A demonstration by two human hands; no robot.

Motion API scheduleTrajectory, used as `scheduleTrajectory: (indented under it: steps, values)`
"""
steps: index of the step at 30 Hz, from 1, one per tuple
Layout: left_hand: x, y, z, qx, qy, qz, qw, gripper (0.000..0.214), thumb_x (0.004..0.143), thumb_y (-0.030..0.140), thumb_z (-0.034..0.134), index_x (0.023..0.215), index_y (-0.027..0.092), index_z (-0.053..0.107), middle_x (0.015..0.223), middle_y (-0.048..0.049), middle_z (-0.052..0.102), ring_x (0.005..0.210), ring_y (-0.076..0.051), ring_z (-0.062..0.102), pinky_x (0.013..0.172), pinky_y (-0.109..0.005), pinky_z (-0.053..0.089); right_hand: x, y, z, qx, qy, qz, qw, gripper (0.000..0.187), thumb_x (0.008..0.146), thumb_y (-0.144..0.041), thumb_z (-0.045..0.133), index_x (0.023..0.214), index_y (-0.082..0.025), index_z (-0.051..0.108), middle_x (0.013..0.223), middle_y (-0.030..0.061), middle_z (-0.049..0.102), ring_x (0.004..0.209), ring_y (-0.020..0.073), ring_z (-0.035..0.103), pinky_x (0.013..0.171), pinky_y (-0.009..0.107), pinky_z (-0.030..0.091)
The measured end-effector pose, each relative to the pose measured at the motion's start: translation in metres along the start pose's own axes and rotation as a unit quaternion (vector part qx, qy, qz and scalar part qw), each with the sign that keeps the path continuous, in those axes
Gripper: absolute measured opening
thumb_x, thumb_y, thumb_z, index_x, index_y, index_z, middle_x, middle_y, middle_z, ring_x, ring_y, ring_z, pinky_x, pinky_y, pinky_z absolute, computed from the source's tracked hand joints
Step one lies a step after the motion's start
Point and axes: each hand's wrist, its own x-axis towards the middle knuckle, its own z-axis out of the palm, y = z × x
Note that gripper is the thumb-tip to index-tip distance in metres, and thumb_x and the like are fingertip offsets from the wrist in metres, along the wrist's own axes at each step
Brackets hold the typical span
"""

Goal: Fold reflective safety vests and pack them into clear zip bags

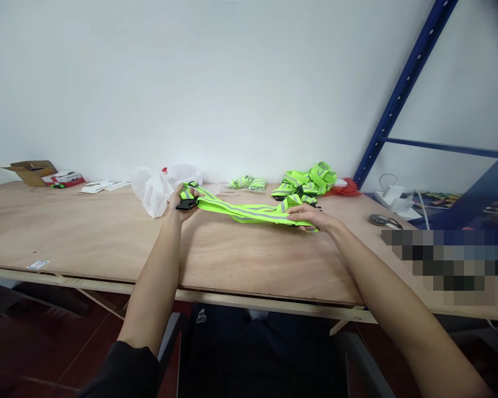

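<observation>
A fluorescent yellow-green reflective belt [244, 211] with grey stripes is stretched between my two hands above the wooden table [232, 265]. My left hand [184, 203] is closed round one end, where a black plastic buckle [186, 204] shows beside the fingers. At the other end my right hand [311, 216] grips the folded strap between thumb and fingers. Behind my right hand lies a loose heap of similar reflective belts [305, 182]. Farther back, near the wall, are two small bagged green bundles [248, 183].
White plastic bags [151, 190] lie left of my left hand. An open cardboard box [32, 173] and a red-and-white box [64, 178] stand at the far left. Right are a red bag [346, 187], a black round object [384, 221], a white power strip [398, 204] and a blue metal rack [402, 94].
</observation>
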Motion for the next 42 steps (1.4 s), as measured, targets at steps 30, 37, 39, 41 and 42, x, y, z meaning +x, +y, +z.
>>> scheduleTrajectory:
  steps: [30,37,39,41,42]
  values:
    - [-0.014,0.031,-0.02,0.387,0.142,0.051,0.91,0.025,0.081,-0.004,0.066,0.071,0.019,0.066,0.04,0.006,0.048,0.03,-0.015,0.042,0.036,-0.024,0.03,0.02,0.033,-0.038,-0.213,0.353,-0.205,0.888,0.029,0.079,-0.039,0.065,0.096,-0.018,0.075,0.106,0.0113,0.075,0.1,0.0297,0.067,0.087,0.043,0.054]
    - [-0.018,-0.041,0.062,0.53,-0.067,0.226,0.815,0.016,0.08,0.008,0.073,0.078,0.023,0.073,0.087,-0.0034,0.07,0.098,-0.022,0.063,0.088,-0.021,0.046,0.026,0.04,-0.024,-0.34,0.174,-0.139,0.914,0.032,0.085,-0.032,0.054,0.105,-0.021,0.077,0.114,0.0064,0.076,0.1,0.0261,0.068,0.089,0.037,0.053]
    - [-0.027,-0.074,0.084,0.608,-0.213,0.223,0.731,0.001,0.083,0.023,0.073,0.082,0.023,0.073,0.091,-0.0058,0.071,0.099,-0.025,0.063,0.095,-0.03,0.046,0.024,0.038,-0.022,-0.347,0.162,-0.117,0.917,0.03,0.086,-0.034,0.054,0.095,-0.02,0.078,0.1,0.0052,0.078,0.088,0.0243,0.068,0.08,0.034,0.052]
    - [-0.036,-0.104,0.097,0.67,-0.353,0.185,0.627,0.023,0.085,0.038,0.073,0.1,0.021,0.072,0.105,-0.0069,0.072,0.101,-0.027,0.063,0.095,-0.035,0.046,0.022,0.037,-0.023,-0.347,0.16,-0.104,0.918,0.031,0.087,-0.036,0.052,0.087,-0.019,0.078,0.088,0.005,0.078,0.079,0.0233,0.066,0.074,0.032,0.051]
    - [-0.04,-0.117,0.101,0.693,-0.395,0.169,0.579,0.035,0.083,0.044,0.074,0.108,0.021,0.07,0.11,-0.0076,0.071,0.101,-0.027,0.063,0.093,-0.035,0.047,0.022,0.038,-0.024,-0.344,0.155,-0.103,0.92,0.032,0.087,-0.036,0.052,0.085,-0.018,0.077,0.086,0.005,0.077,0.078,0.0232,0.065,0.073,0.032,0.05]
